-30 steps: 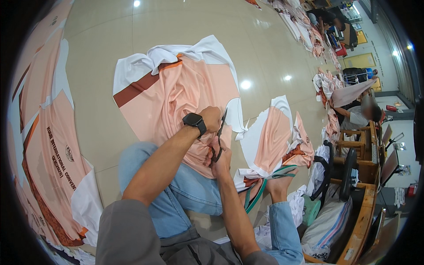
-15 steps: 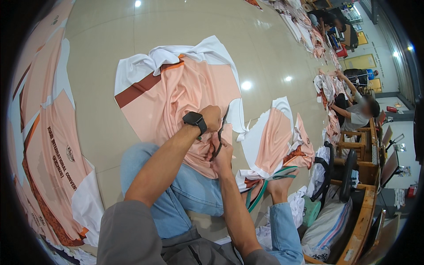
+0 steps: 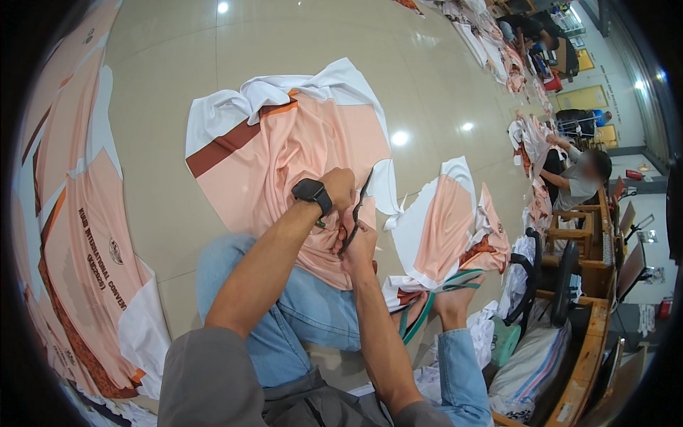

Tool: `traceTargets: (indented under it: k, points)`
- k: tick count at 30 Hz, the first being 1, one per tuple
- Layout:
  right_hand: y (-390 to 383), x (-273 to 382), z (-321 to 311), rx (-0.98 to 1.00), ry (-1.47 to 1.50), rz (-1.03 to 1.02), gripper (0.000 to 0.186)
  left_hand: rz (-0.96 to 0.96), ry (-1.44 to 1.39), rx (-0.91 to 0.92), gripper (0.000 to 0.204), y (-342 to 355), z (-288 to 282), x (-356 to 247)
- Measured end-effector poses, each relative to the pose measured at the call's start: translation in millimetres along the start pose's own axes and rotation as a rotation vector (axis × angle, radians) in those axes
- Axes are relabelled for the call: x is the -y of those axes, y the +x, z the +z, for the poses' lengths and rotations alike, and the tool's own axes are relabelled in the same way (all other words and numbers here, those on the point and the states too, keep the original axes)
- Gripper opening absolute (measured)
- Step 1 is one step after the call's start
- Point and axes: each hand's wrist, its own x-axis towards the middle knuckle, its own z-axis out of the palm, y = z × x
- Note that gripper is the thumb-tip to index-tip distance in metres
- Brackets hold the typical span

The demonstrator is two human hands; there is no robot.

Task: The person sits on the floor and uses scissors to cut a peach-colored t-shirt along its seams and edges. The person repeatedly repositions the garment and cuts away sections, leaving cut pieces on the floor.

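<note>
**Scissors at the peach fabric, both hands close together**

Little has shifted since the earlier frames: both hands remain at the same spot, while the seated person at far right has straightened slightly. Right hand (image 3: 361,245) is closed around the handles of the scissors (image 3: 356,211), blades pointing to the far side. Left hand (image 3: 340,186), with a black watch (image 3: 312,192) on its wrist, pinches the peach fabric (image 3: 284,153) just left of the blades. That fabric lies spread on the floor (image 3: 171,64), its near edge draped over the jeans (image 3: 306,313).
</note>
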Motion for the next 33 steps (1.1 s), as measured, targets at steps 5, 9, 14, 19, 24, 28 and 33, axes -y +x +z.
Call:
traceTargets:
  k: [5, 9, 14, 19, 24, 28, 33]
  points:
    - [-0.5, 0.3, 7.5, -0.011, 0.083, 0.036, 0.054, -0.004, 0.011, 0.019, 0.02, 0.4, -4.5, 2.4]
    - [8.0, 5.1, 10.4, -0.023, 0.094, -0.027, 0.053, -0.016, -0.017, 0.06, 0.026, -0.6, -7.8, -1.7]
    - [14.0, 7.3, 18.7, -0.059, 0.087, 0.016, 0.048, 0.093, -0.032, 0.035, 0.025, 1.5, -23.7, 8.7]
    - [16.7, 6.3, 11.9, -0.031, 0.13, -0.017, 0.042, 0.027, 0.306, -0.494, 0.029, -2.2, -41.1, 32.5]
    - [7.4, 14.8, -25.2, 0.087, 0.105, 0.072, 0.045, -0.162, 0.285, -0.388, 0.021, -10.6, 3.5, -7.7]
    - [-8.3, 23.9, -71.2, 0.139, 0.021, 0.137, 0.048, -0.134, 0.265, -0.033, 0.023, -18.4, 34.4, -32.8]
    - [-37.2, 16.6, -127.2, 0.152, -0.081, 0.201, 0.052, -0.045, 0.324, 0.126, 0.031, -31.5, 30.0, -68.2]
